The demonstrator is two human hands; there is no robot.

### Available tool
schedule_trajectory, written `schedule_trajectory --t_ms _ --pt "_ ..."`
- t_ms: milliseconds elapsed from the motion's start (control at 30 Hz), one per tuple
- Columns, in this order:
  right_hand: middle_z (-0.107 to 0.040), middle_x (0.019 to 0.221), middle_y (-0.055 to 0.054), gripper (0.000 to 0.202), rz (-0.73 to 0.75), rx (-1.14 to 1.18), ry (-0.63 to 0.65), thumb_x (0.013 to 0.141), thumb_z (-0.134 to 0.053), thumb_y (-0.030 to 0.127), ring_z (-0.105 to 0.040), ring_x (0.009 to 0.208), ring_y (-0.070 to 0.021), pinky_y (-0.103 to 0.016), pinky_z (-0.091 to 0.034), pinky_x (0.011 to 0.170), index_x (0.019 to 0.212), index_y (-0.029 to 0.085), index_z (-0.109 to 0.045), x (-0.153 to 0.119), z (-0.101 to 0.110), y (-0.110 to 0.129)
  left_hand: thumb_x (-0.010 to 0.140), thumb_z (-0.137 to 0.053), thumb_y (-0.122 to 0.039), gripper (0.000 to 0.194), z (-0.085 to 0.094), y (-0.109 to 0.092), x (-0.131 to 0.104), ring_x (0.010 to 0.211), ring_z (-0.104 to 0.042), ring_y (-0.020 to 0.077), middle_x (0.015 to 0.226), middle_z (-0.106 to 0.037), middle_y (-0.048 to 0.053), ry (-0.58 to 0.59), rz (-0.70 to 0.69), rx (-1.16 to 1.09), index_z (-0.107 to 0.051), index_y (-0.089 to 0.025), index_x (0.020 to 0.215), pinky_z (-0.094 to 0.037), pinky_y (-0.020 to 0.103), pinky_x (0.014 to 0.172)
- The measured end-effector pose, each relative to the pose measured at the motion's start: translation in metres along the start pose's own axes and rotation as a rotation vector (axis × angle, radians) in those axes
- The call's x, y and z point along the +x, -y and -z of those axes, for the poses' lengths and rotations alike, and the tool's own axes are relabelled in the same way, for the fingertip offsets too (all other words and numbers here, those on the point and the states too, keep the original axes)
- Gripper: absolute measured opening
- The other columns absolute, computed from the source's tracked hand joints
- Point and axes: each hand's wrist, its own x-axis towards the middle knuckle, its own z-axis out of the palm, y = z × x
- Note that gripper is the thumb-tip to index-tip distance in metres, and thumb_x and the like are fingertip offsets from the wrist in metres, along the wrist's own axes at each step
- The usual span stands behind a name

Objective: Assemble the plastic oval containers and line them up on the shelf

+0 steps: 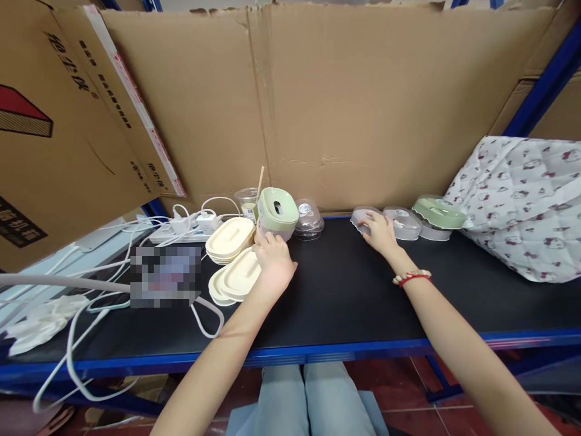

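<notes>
Fingers of the left hand curl against the green-lidded container, which stands tilted, its long axis running left-right, just right of the cream lids on the table. Right hand fingers lie spread flat on a clear lid, right of that container. Printed characters on the cardboard behind are unreadable.

Work surface: black table top with blue metal edging, set within blue shelving uprights. Backdrop: flattened brown cardboard sheet standing along the rear, creased vertically; a second cardboard panel with printed characters and tape leans in at the left. Floor: dark red tiles below the table. Right end: white patterned cloth heaped on the surface. Left end: white power strip with trailing white cables. Light: even, indoor.
</notes>
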Motion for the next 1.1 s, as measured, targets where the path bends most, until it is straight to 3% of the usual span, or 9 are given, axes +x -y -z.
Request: schedule_trajectory --t_ms 167,267,400,467,567,667,800,900,1100 --pt "-0.059 0.126 -0.011 0.028 0.212 0.234 -0.068 0.079 -0.057 0.025 -0.052 0.122 -0.0308 -0.054 -0.037 0.102 0.105 0.025 -0.067 -0.007 0.009 0.041 0.045 -0.073 -0.001 0.094 0.012 0.001 0.007 0.14 -0.008 0.0577 0.145 -0.033 0.038 0.119 0.305 0.052 -0.048 -0.009 0.135 -0.031 0.069 0.094" --pt "-0.054 0.135 -0.013 0.044 0.434 0.373 -0.038 0.082 -0.055 0.032 -0.049 0.126 -0.0286 -0.05 -0.038 0.104 0.125 0.023 -0.056 -0.015 0.004 0.083 0.049 -0.069 -0.001 0.096 0.013 0.003 0.011 0.139 -0.015 0.056 0.142 -0.037 0.039 0.082 0.33 0.035 -0.041 -0.009 0.141 -0.034 0.068 0.092" --pt "-0.043 0.147 -0.015 0.057 0.564 0.371 0.022 0.084 -0.056 0.028 -0.039 0.136 -0.028 -0.05 -0.034 0.107 0.14 0.021 -0.043 -0.014 -0.007 0.128 0.052 -0.068 -0.002 0.088 0.012 0.006 0.014 0.136 -0.032 0.0504 0.135 -0.05 0.033 0.104 0.285 0.108 -0.047 -0.015 0.137 -0.033 0.065 0.097" --pt "-0.046 0.146 -0.015 0.053 0.59 0.35 0.008 0.085 -0.057 0.024 -0.038 0.137 -0.0278 -0.049 -0.033 0.108 0.137 0.019 -0.048 -0.007 -0.009 0.143 0.053 -0.07 -0.004 0.095 0.013 0.006 0.016 0.135 -0.034 0.0491 0.138 -0.046 0.033 0.174 0.285 0.237 -0.04 -0.016 0.142 -0.033 0.063 0.098" --pt "-0.064 0.126 -0.013 0.035 0.604 0.36 -0.028 0.086 -0.057 0.016 -0.056 0.12 -0.0262 -0.046 -0.038 0.103 0.121 0.019 -0.062 0.003 -0.009 0.156 0.057 -0.073 -0.013 0.105 0.018 0.004 0.017 0.135 -0.035 0.0459 0.142 -0.04 0.033 0.294 0.315 0.48 -0.023 -0.013 0.15 -0.036 0.058 0.098" --pt "-0.074 0.101 -0.008 0.023 0.597 0.415 -0.103 0.085 -0.06 0.011 -0.066 0.097 -0.0233 -0.041 -0.045 0.092 0.104 0.021 -0.07 0.009 -0.004 0.155 0.065 -0.07 -0.02 0.102 0.022 0.001 0.017 0.133 -0.04 0.0419 0.144 -0.039 0.03 0.381 0.35 0.643 -0.016 -0.013 0.152 -0.039 0.052 0.097" --pt "-0.076 0.09 -0.004 0.015 0.599 0.507 -0.189 0.082 -0.067 0.014 -0.067 0.086 -0.0216 -0.037 -0.048 0.082 0.091 0.023 -0.073 0.003 0.016 0.128 0.073 -0.067 -0.036 0.093 0.028 0.0 0.017 0.132 -0.042 0.0381 0.145 -0.039 0.028 0.41 0.342 0.664 -0.021 -0.013 0.15 -0.041 0.046 0.095" --pt "-0.076 0.088 -0.004 0.01 0.626 0.566 -0.058 0.08 -0.071 0.024 -0.068 0.078 -0.0204 -0.034 -0.049 0.074 0.089 0.023 -0.075 -0.011 0.039 0.097 0.076 -0.062 -0.05 0.09 0.034 0.001 0.017 0.131 -0.043 0.0377 0.143 -0.041 0.029 0.416 0.362 0.606 -0.024 -0.01 0.147 -0.04 0.046 0.096" --pt "-0.076 0.082 -0.004 0.013 0.568 0.532 0.233 0.077 -0.073 0.034 -0.069 0.078 -0.021 -0.035 -0.05 0.078 0.085 0.024 -0.077 -0.049 0.062 0.055 0.071 -0.066 -0.041 0.099 0.042 0.003 0.018 0.133 -0.041 0.0416 0.143 -0.042 0.031 0.444 0.31 0.589 -0.015 -0.009 0.149 -0.033 0.057 0.101"
